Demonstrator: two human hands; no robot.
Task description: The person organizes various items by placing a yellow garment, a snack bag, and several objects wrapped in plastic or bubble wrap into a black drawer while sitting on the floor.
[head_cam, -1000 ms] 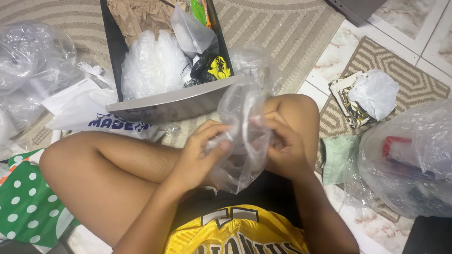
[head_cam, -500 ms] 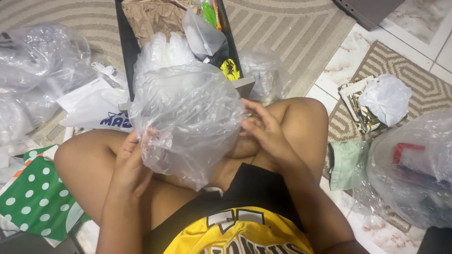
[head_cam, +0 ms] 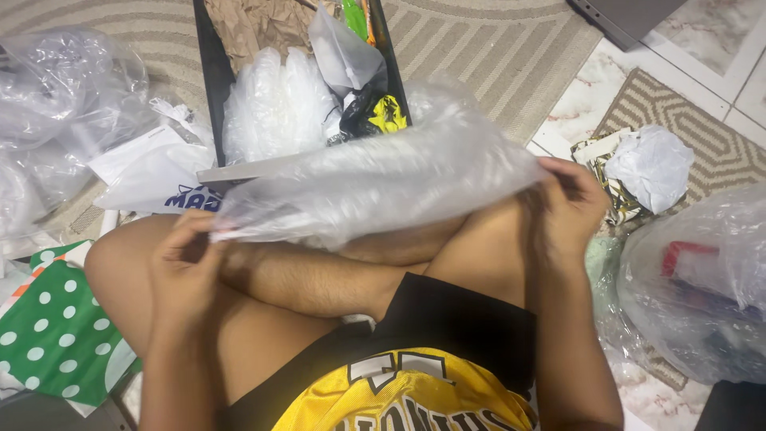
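I sit cross-legged on the floor. A clear plastic bag point(head_cam: 383, 179) is stretched out flat and wide above my knees. My left hand point(head_cam: 185, 263) pinches its left end and my right hand point(head_cam: 568, 203) pinches its right end. The bag hangs in the air in front of a dark open box point(head_cam: 209, 88) that holds crumpled brown paper, white and clear plastic bags and a yellow-black wrapper.
Heaps of clear plastic bags point(head_cam: 64, 104) lie at the left, with a white printed bag point(head_cam: 159, 172) and a green polka-dot bag point(head_cam: 48, 335). At the right are a crumpled white bag point(head_cam: 650, 164), a green cloth point(head_cam: 594, 255) and a large clear bag with items point(head_cam: 702, 279).
The bag went from bunched between both hands, to puffed up in front of me, to pulled out flat. My hands moved apart, the right one far to the right.
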